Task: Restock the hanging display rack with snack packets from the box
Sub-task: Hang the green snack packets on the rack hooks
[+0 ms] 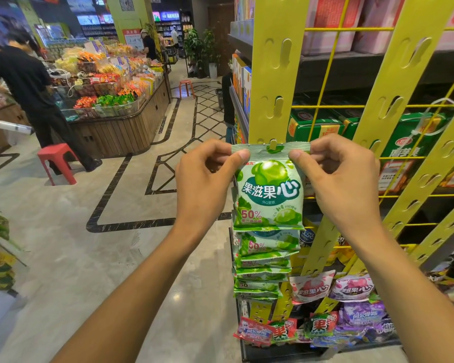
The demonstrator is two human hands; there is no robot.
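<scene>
green and white, a snack packet (270, 189) is held at the centre of the head view, its striped top seal pinched at either corner: the left hand (207, 176) grasps the left corner between thumb and curled fingers, the right hand (336, 174) does the same on the right corner. the hole in the seal sits over a tab of the yellow hanging strip (277, 74), which rises toward twelve o'clock from the packet. directly beneath, toward six o'clock, a column of matching green packets (262, 268) already hangs on the same strip, overlapping one another. at five o'clock, lower on the rack, pink packets (312, 288) and purple packets (362, 314) hang or lie in a loose heap. more yellow strips (401, 82) slant across a yellow wire grid (325, 72) from one to four o'clock, with green cartons (315, 124) on shelves behind it. at nine o'clock a red stool (57, 162) stands on the pale tiled floor (71, 231). beyond it, at ten o'clock, a person in black (26, 82) stands beside a wooden island counter (116, 129) piled with bright loose snacks. at eleven o'clock, far down the aisle, a second red stool (186, 88) and a potted plant (202, 48) stand near lit shelving.
</scene>
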